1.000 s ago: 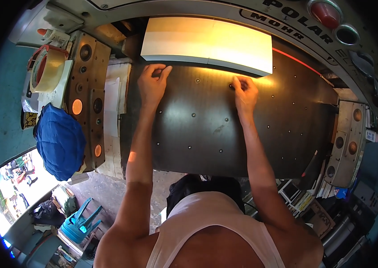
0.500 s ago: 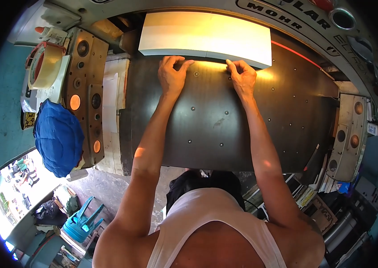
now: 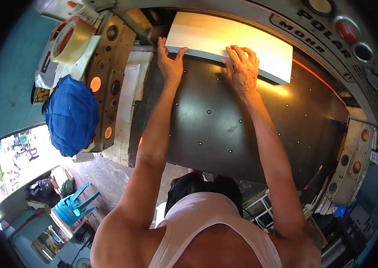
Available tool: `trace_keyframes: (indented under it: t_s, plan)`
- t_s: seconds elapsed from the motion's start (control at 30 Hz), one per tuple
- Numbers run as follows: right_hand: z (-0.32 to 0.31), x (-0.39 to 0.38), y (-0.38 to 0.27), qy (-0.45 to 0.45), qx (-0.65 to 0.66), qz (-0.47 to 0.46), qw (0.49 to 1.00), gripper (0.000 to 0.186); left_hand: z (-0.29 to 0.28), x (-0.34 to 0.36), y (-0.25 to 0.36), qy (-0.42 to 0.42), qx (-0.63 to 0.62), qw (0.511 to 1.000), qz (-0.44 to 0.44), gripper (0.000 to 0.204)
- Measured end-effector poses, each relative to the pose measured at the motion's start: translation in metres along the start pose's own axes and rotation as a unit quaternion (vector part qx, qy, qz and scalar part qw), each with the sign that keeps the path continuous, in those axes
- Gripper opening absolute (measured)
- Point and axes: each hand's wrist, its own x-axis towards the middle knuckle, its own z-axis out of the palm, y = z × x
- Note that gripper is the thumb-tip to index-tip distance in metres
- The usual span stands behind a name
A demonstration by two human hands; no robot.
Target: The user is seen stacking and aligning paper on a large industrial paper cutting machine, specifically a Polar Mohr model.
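A long, low stack of white paper (image 3: 215,35) lies at the far side of a dark metal machine table (image 3: 198,129), under warm light. At the stack's front left corner is my left hand (image 3: 170,64), thumb and fingers spread, the fingers along its left end and the thumb by the front side. My right hand (image 3: 243,69) rests on the front edge right of the middle, its fingers stretched over the top and its thumb by the front face. Neither hand grips anything. The stack's far side runs under the machine's front beam.
A red line (image 3: 316,76) runs along the table right of the stack. On the left a panel with round holes (image 3: 104,80) carries a blue cloth cap (image 3: 72,116) and a tape roll (image 3: 73,42). Another holed panel (image 3: 352,156) stands at right. A turquoise plastic chair (image 3: 75,205) is behind left.
My view has turned, shifting the scene. My left hand has moved to the stack's left corner with its fingers spread. My right hand has gone from a pinch to fingers laid over the top edge.
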Motion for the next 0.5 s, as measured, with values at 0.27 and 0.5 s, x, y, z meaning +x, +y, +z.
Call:
trace_keyframes:
  t_s: [0.27,0.5]
  plan:
    - [0.03,0.008,-0.001,-0.017,-0.023,-0.032,0.999,0.031,0.005,0.001,-0.015,0.031,-0.116,0.992,-0.045,0.063]
    - [0.034,0.01,-0.002,-0.01,-0.038,-0.035,0.999,0.029,0.001,0.004,-0.013,0.039,-0.153,0.986,-0.053,0.057]
